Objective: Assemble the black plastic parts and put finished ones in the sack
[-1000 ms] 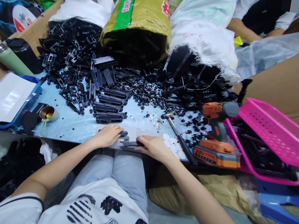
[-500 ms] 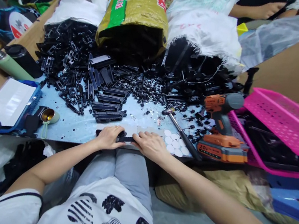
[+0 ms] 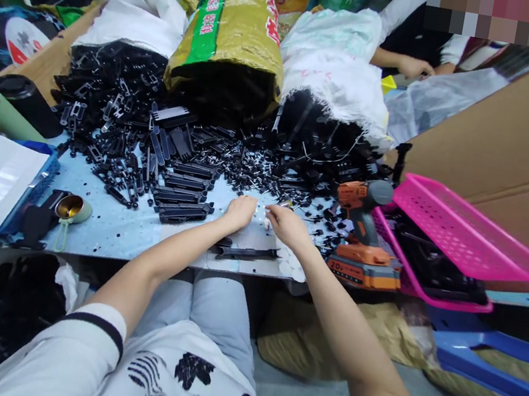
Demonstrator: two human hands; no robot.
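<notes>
Stretching before the person, the tabletop (image 3: 102,228) bears three sacks (image 3: 245,26) at its far side, a pink basket (image 3: 467,225) at right and a drill (image 3: 364,231) beside it. The left hand (image 3: 242,211) and right hand (image 3: 287,225) hover near each other, fingers curled narrow; whether they hold anything, I cannot tell. A black piece (image 3: 248,253) lies between the forearms, small pins (image 3: 254,166) just beyond the hands.

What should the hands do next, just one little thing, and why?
Maybe pick one from the pile of small parts, unless one is held now; I can't tell. The left hand and right hand are near the pile, and the long black part lies on the table, untouched.
</notes>
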